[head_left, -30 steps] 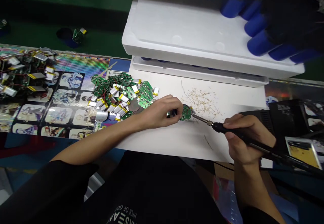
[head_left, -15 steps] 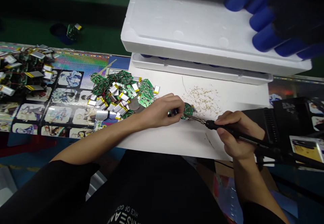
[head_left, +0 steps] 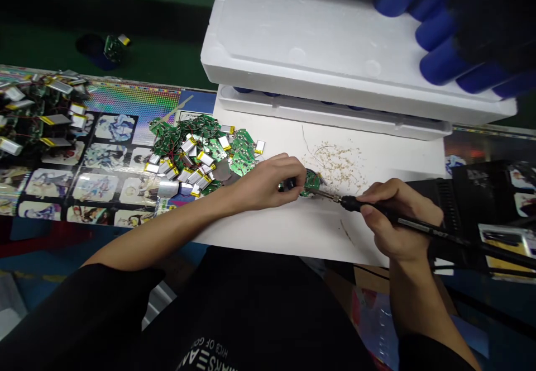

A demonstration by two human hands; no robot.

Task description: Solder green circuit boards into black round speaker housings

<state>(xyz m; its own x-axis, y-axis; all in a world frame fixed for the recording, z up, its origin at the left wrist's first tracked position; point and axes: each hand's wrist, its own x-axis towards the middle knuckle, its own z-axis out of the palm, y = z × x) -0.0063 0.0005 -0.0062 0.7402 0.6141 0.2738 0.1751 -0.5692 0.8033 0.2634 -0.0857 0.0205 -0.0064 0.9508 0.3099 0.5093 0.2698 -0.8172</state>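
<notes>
A round green circuit board (head_left: 311, 180) rests on the white work surface, partly covered by my fingers. My left hand (head_left: 280, 182) is closed in a pinch at the board's left side. Something dark shows beneath its fingers, but I cannot make out what they grip. In my right hand (head_left: 404, 223) is a black soldering iron (head_left: 350, 203), held like a pen. Its metal tip points left and reaches the board's lower right edge; whether it touches is too small to tell.
Left of my hand lies a pile of green boards with small silver batteries (head_left: 205, 158); another pile (head_left: 42, 111) is farther left. Wire scraps (head_left: 341, 164) litter the white sheet. White foam trays (head_left: 293, 36) with blue cylinders (head_left: 439, 61) stand behind. A black device (head_left: 464, 198) sits at right.
The soldering iron's handle and my right hand have shifted slightly right, with the handle turned a little. My left hand stays at the board almost unmoved.
</notes>
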